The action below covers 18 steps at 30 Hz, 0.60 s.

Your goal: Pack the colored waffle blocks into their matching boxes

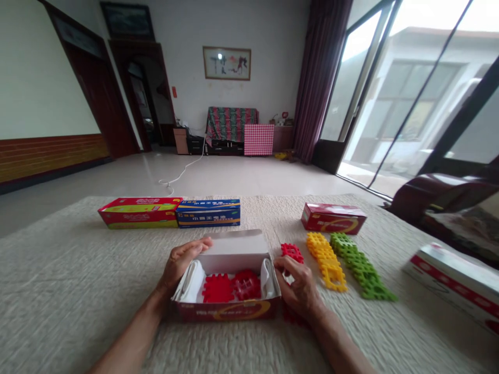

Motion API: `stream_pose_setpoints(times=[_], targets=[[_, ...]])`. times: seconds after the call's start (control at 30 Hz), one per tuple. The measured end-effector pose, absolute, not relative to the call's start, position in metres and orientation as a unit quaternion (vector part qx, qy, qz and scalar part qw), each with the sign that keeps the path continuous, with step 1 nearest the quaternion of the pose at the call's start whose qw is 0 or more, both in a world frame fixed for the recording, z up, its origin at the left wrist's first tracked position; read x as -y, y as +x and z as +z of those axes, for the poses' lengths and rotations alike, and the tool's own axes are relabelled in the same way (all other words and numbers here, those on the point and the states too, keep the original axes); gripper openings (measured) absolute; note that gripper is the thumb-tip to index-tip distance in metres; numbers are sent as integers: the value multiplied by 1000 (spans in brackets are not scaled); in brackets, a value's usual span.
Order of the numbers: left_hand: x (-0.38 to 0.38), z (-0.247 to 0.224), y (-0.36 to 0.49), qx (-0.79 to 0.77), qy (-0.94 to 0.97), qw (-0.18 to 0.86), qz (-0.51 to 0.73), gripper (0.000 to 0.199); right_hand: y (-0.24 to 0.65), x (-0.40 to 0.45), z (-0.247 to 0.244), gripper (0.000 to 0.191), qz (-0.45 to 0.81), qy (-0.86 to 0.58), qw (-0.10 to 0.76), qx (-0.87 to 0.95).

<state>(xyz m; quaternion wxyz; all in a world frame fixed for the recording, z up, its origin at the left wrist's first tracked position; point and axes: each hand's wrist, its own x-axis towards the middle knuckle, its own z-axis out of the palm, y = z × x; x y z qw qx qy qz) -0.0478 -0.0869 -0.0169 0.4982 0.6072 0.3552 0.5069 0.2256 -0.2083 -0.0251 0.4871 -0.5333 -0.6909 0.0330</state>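
An open maroon cardboard box (241, 310) stands in front of me on the textured cover, its white-lined lid (234, 242) raised at the far side. Inside lie red notched plastic building pieces (218, 288), with folded white paper (193, 281) along both ends. My left hand (183, 264) grips the box's left side, fingertips at the lid. At the right wall, my right hand (298, 283) has curled fingers holding the edge. It partly hides a row of red pieces (292, 252) lying beside the box.
Farther right lie rows of yellow pieces (326, 262) and green pieces (360, 267). Behind stand a red-yellow box (140, 213), a blue box (209, 213) and a closed maroon box (333, 218). A white-and-red box (456, 283) sits at far right.
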Motion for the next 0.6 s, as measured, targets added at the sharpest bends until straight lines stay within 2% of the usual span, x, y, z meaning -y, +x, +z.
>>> stream_pose_setpoints(times=[0.27, 0.6], targets=[[84, -17, -49, -353, 641, 478, 487, 27, 243, 205, -29, 16, 1, -572, 547, 611], [82, -26, -49, -335, 556, 547, 528, 21, 261, 208, -47, 15, 0, -604, 612, 511]])
